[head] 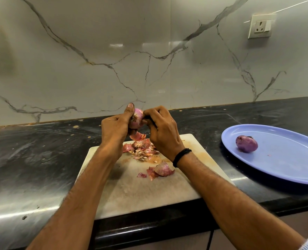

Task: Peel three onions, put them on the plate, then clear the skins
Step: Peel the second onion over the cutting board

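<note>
A pale, glossy marble-look wall (95, 51) filled the upper part of the view, crossed by thin grey and brownish veins that branched across it. A faint vertical seam (170, 51) split the wall into panels, and soft rectangular reflections of light (116, 45) showed on its sheen. High on the right sat a white wall socket with a switch (260, 26). Below ran a dark, polished stone desk (32, 150), streaked with grey, marked with small pale spots near the wall and catching bright glare on its front left edge. Under its thick black lip a pale cabinet front (167, 239) showed.
</note>
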